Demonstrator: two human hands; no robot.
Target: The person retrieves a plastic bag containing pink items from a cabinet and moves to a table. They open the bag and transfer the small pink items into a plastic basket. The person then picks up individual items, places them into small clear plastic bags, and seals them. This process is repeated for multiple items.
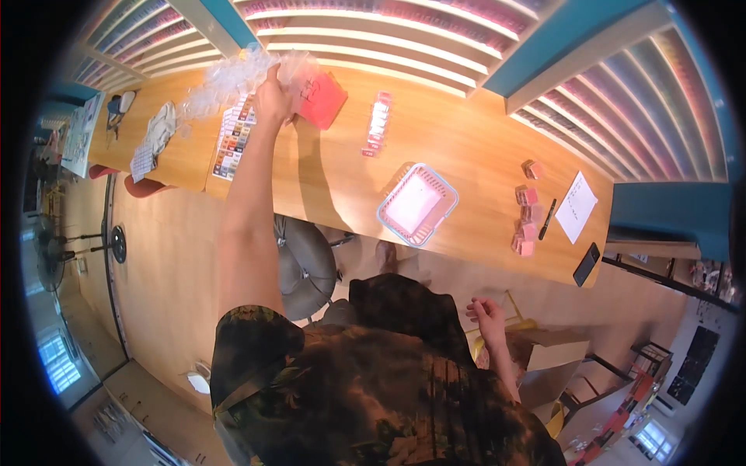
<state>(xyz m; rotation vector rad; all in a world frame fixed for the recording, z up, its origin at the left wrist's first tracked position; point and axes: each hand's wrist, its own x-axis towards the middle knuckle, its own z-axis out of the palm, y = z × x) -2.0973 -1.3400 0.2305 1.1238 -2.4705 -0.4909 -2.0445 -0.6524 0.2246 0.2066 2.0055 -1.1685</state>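
Left hand at the plastic heap, red packet just to its right

Your left hand (270, 99) is at the heap of clear plastic (225, 81), near the far edge of the surface (466, 140). The red packet (322, 101) lies just right of those fingers, against the heap's right end. The heap's long axis runs from near left to far right; the packet is nearly square, set askew. The left hand is clearly the nearer one. Its fingers are partly extended, but you cannot tell whether they have hold of plastic or packet. Your right hand (488, 314) hangs off the near side of the surface, its fingers loosely curled, with nothing seen in them.

The heap is thin, crumpled and glossy; the packet looks flat and smooth, with dark marks. Left of your forearm is a flat colour chart (233, 144) with small squares. To the packet's right is a narrow red-and-white strip (377, 124), then a rounded basket (446, 208) with slotted walls. Farther right sit small pink blocks (525, 229), a dark pen (548, 220), white paper (576, 206) and a black phone (587, 264).
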